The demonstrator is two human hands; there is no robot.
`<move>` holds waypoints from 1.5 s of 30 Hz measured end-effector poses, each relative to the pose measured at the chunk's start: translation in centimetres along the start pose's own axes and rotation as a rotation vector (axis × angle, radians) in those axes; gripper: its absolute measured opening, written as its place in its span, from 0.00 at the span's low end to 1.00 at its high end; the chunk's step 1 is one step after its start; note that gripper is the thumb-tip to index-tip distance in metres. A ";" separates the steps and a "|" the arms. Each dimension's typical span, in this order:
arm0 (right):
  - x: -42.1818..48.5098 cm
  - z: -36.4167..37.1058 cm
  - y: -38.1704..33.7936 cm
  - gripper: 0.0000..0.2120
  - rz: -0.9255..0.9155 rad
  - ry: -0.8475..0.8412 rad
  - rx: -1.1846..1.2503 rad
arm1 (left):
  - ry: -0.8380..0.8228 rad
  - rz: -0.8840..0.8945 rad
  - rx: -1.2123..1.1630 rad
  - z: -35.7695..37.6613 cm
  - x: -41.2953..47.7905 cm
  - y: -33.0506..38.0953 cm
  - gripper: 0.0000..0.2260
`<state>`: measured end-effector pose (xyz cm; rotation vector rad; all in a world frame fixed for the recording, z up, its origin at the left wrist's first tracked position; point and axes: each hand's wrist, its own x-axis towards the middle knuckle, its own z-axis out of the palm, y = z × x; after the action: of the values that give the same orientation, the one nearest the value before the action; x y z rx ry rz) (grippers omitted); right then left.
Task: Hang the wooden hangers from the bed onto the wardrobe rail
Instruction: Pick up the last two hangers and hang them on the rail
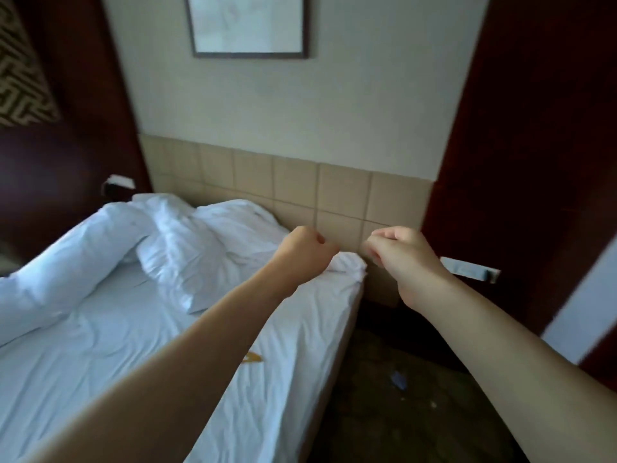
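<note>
Both the left hand (305, 250) and right hand (397, 252) hover loosely clenched and empty, while the tan wooden hanger (252, 358), likely light and rigid, pokes out beneath the forearm on the white-sheeted bed (117, 362), best gripped near its neck.

The left forearm hides most of what seems a wooden hanger (252, 358); the picture frame (248, 26) is cropped.

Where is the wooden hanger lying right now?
Only a small orange-brown wooden piece, probably the hanger, shows on the white bed sheet near the bed's right edge, mostly hidden beneath the left forearm.
</note>
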<state>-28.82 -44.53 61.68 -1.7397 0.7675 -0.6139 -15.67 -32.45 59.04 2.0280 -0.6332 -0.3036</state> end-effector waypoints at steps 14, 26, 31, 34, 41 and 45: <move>1.1 30.2 8.0 0.05 0.115 -0.424 -0.148 | 0.241 -0.494 -0.023 -17.9 -3.3 -27.6 0.13; 5.4 46.9 18.9 0.03 0.215 -0.757 -0.340 | 0.393 -0.925 -0.079 -16.0 -3.4 -45.6 0.15; 9.8 51.9 23.7 0.03 0.202 -0.869 -0.391 | 0.554 -1.111 -0.216 -12.9 -0.6 -51.8 0.16; 12.1 54.7 27.3 0.05 0.174 -0.884 -0.417 | 0.628 -1.222 -0.323 -10.8 0.9 -55.2 0.19; 16.1 59.0 37.1 0.10 0.246 -0.925 -0.495 | 0.671 -1.415 -0.317 -5.7 1.3 -64.5 0.18; 17.9 60.4 42.3 0.12 0.243 -0.880 -0.547 | 0.696 -1.490 -0.256 -1.9 0.9 -69.3 0.11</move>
<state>18.76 -28.89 4.68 -2.0929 0.5053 0.5743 7.57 -3.15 0.68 1.7971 1.3498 -0.4341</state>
